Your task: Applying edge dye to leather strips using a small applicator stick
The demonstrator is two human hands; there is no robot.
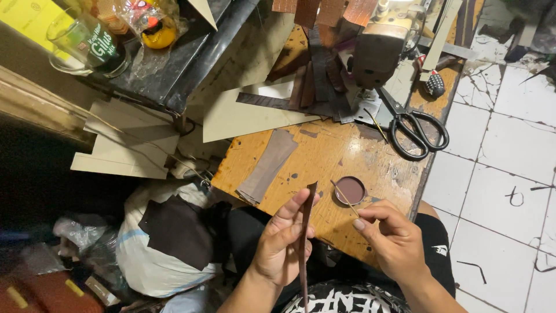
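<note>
The brown leather strip stands pinched in the left hand, so the thin stick gripped by the right hand should probably stroke evenly along its edge.

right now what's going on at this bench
A person seated at a worn wooden table holds a narrow brown leather strip upright in the left hand. The right hand pinches a thin stick, its far end over a small round tin of dark paste. Black scissors and a sewing machine sit further back, with a loose brown strip lying flat on the table.
</note>
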